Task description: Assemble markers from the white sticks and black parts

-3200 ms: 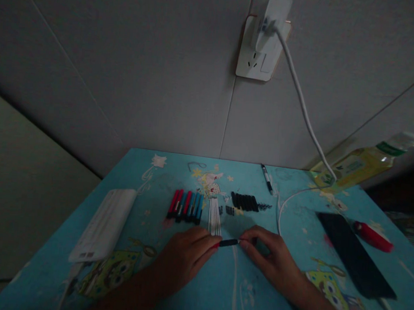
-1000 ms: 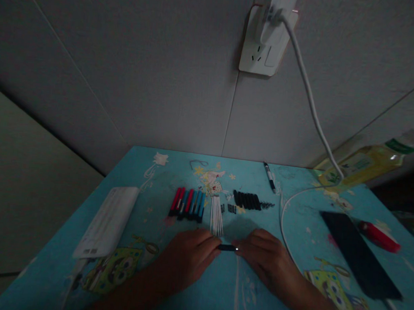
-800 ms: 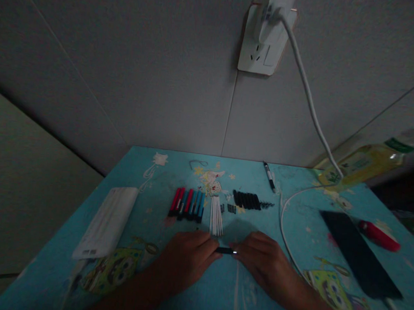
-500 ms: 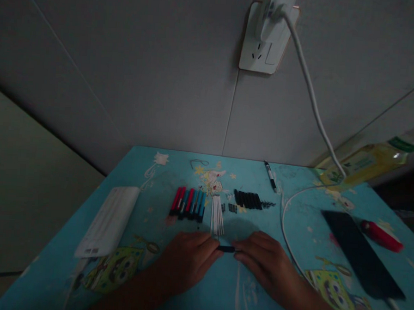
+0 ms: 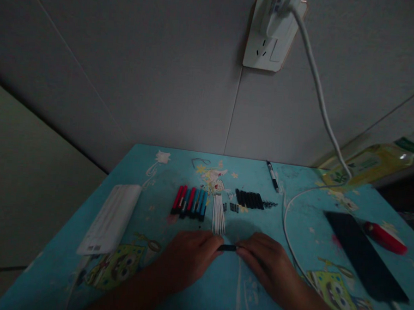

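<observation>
A short black tube-like pen part (image 5: 228, 247) spans the gap between my two hands, low over the table. My left hand (image 5: 193, 256) pinches its left end, and my right hand (image 5: 266, 260) closes on the right end; the fingers cover both ends. Just beyond my fingers lies a bundle of thin white pen refills (image 5: 219, 215). Left of these, several red and blue pen barrels (image 5: 189, 202) with black ends sit in a row. To the right rest several black tubes (image 5: 249, 199), small dark pieces (image 5: 234, 207) and a pile of tiny dark springs or tips (image 5: 270, 204).
A white power strip (image 5: 109, 219) lies at the left. Further right are a black-and-white pen (image 5: 272, 176), a white cable (image 5: 285, 219), a dark flat slab (image 5: 364, 256), a red-handled object (image 5: 386, 238) and a bottle of yellow liquid (image 5: 369, 161). Behind the table (image 5: 145, 276) rises a wall.
My right fingers have come slightly over the right end of the black pen part; the pale bit seen there earlier is now mostly covered. The view has shifted slightly.
</observation>
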A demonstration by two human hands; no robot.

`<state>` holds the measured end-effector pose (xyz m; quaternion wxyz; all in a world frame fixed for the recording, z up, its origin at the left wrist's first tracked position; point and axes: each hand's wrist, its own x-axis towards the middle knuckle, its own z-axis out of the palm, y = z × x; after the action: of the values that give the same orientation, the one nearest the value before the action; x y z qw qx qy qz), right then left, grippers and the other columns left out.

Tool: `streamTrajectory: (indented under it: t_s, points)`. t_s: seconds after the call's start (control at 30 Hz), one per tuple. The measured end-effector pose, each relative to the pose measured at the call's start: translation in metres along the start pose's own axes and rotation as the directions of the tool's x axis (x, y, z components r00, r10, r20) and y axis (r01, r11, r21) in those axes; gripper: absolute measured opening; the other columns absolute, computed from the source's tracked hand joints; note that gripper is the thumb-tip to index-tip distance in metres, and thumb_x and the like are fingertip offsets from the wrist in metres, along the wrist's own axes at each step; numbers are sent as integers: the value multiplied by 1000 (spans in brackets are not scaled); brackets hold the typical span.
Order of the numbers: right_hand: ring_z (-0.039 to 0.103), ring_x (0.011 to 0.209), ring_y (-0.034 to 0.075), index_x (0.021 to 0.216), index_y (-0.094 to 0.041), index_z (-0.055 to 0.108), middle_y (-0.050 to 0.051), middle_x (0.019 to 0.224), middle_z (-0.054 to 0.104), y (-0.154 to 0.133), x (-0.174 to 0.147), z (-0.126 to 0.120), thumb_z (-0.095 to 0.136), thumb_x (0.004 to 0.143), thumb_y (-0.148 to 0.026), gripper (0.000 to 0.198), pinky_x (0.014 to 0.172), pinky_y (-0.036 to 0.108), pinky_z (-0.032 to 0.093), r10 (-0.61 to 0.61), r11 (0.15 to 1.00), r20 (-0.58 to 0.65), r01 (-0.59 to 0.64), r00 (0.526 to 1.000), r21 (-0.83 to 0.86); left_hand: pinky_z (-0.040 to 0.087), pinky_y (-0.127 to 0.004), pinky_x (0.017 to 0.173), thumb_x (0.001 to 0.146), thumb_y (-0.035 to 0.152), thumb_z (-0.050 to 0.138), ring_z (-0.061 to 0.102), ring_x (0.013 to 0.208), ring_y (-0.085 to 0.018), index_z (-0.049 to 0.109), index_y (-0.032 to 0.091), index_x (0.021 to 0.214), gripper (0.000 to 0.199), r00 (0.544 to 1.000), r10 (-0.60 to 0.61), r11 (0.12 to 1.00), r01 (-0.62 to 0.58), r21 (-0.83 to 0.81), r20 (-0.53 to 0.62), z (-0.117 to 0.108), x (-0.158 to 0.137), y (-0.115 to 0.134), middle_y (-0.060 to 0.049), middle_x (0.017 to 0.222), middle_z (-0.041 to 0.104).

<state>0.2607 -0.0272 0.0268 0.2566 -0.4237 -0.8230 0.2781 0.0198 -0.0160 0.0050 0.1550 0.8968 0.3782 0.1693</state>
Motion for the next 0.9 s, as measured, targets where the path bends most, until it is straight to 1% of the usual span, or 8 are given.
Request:
streamTrajectory:
  t_s: [0.2, 0.3, 0.37, 0.5, 0.6, 0.7, 0.77, 0.9]
  points:
    - [63, 74, 17, 101, -22, 67, 2, 83, 70, -1, -1, 0, 56, 98, -22, 11, 69, 31, 49, -76, 997, -61, 76, 995, 2, 49, -27, 65, 101, 28, 46, 64, 73, -16, 59, 19, 103, 16, 999, 24, 999, -25, -28, -30, -1, -1, 1, -2, 80, 64]
    - [65, 79, 17, 106, -22, 66, 3, 90, 72, -1, -1, 0, 57, 97, -20, 13, 73, 31, 51, -102, 995, -88, 103, 991, 0, 49, -28, 66, 102, 28, 44, 64, 75, -16, 59, 18, 102, 18, 999, 26, 999, -27, -47, -24, -3, 0, 2, -2, 81, 64]
    - [66, 83, 18, 108, -22, 65, 4, 95, 72, -1, -1, 1, 57, 97, -19, 15, 76, 32, 52, -113, 994, -96, 114, 989, -1, 48, -28, 65, 102, 28, 43, 64, 74, -17, 60, 18, 99, 19, 1000, 16, 999, -16, -44, -13, -4, 0, 2, -2, 80, 64]
    - [65, 84, 17, 111, -23, 64, 3, 95, 72, -1, -3, 4, 56, 97, -17, 17, 76, 31, 53, -107, 994, -82, 107, 991, 5, 47, -28, 62, 102, 27, 41, 62, 70, -17, 61, 19, 96, 22, 999, 15, 1000, -16, -16, -37, -3, 0, 1, -2, 76, 62]
    - [65, 89, 17, 110, -22, 63, 4, 100, 71, 0, -4, 4, 54, 97, -15, 18, 81, 32, 53, -113, 993, -48, 114, 992, 28, 48, -29, 63, 102, 28, 41, 64, 72, -18, 61, 20, 103, 21, 998, 16, 1000, -16, -13, -61, 0, -1, 1, -2, 80, 65]
    - [66, 90, 17, 109, -22, 63, 4, 100, 71, 2, -4, 4, 53, 98, -16, 17, 81, 31, 53, -129, 991, -61, 130, 990, 26, 49, -30, 64, 101, 34, 48, 67, 78, -19, 57, 21, 114, 20, 998, 7, 999, -9, -33, -60, 1, -1, 0, -2, 89, 68]
    - [66, 87, 16, 110, -23, 63, 4, 98, 71, 2, -4, 4, 53, 98, -17, 16, 78, 31, 53, -138, 990, -76, 140, 987, 20, 49, -29, 64, 100, 34, 50, 67, 78, -19, 56, 20, 110, 18, 999, 7, 999, -9, -41, -51, 1, 0, 0, -2, 88, 69]
    - [65, 83, 17, 110, -23, 65, 4, 93, 71, 0, -1, 2, 57, 97, -20, 15, 75, 31, 53, -132, 991, -80, 132, 988, -5, 47, -27, 62, 101, 29, 47, 66, 73, -17, 59, 20, 101, 15, 999, 22, 999, -23, -30, -34, -1, 0, 0, -1, 81, 66]
